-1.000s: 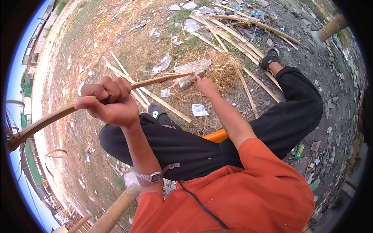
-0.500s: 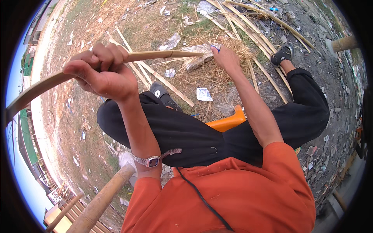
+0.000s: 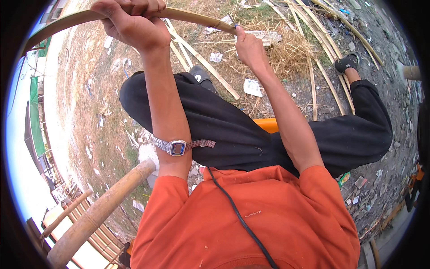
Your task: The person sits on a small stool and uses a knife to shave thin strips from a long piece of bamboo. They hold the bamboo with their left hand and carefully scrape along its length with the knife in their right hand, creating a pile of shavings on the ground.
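A long split bamboo strip (image 3: 192,17) arcs across the top of the head view, running from the far left edge to my right hand. My left hand (image 3: 136,24) is closed round its middle, the fingers partly cut off by the upper rim. At the strip's right end, my right hand (image 3: 251,48) is closed on a small blue-handled tool (image 3: 236,27). A thin dark piece like a knife blade sticks up beside the strip's end; most of the tool is hidden in the fist. The strip's end touches or lies just beside that fist.
Long bamboo strips (image 3: 322,40) lie on the ground at the far right, others (image 3: 206,67) beyond my left knee. Straw-like shavings (image 3: 293,54) are heaped by a pale block (image 3: 264,37). An orange seat (image 3: 267,125) shows between my legs. A bamboo pole (image 3: 103,210) slants at left.
Both hands and the bamboo strip now sit higher in the picture, the left hand also further right. The strip's right end has come up to my right hand. The whole view has shifted a little.
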`<state>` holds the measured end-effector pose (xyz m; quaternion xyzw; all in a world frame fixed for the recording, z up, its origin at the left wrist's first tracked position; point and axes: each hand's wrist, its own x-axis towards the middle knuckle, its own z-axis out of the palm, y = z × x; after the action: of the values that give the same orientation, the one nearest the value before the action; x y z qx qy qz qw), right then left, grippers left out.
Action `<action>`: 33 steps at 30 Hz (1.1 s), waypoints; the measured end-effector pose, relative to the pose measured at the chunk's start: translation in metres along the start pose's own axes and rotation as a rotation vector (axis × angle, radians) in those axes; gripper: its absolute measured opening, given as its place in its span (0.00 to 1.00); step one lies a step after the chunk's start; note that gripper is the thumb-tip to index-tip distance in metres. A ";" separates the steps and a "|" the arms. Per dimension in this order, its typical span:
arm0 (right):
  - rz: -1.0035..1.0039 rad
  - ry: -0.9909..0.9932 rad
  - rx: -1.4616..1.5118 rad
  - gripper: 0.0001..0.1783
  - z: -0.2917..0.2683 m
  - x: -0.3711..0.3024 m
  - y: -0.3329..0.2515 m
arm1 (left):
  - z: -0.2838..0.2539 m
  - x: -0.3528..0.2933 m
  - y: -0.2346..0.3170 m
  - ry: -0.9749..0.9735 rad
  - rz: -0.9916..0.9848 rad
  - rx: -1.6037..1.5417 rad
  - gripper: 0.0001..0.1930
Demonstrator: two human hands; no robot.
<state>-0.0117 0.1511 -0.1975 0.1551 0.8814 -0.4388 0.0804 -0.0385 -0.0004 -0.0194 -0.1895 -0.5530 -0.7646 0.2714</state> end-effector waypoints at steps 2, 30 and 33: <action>0.013 0.007 -0.035 0.34 0.005 0.001 0.016 | 0.005 -0.001 0.001 0.000 0.007 -0.002 0.26; 0.257 0.010 -0.072 0.34 0.031 0.017 0.124 | 0.035 -0.010 0.005 -0.102 0.021 0.045 0.27; 0.314 -0.049 -0.121 0.34 0.030 0.009 0.137 | 0.034 -0.011 0.007 -0.068 0.006 0.050 0.27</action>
<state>0.0271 0.2065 -0.3212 0.2749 0.8689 -0.3707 0.1787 -0.0261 0.0327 -0.0099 -0.2102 -0.5802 -0.7429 0.2593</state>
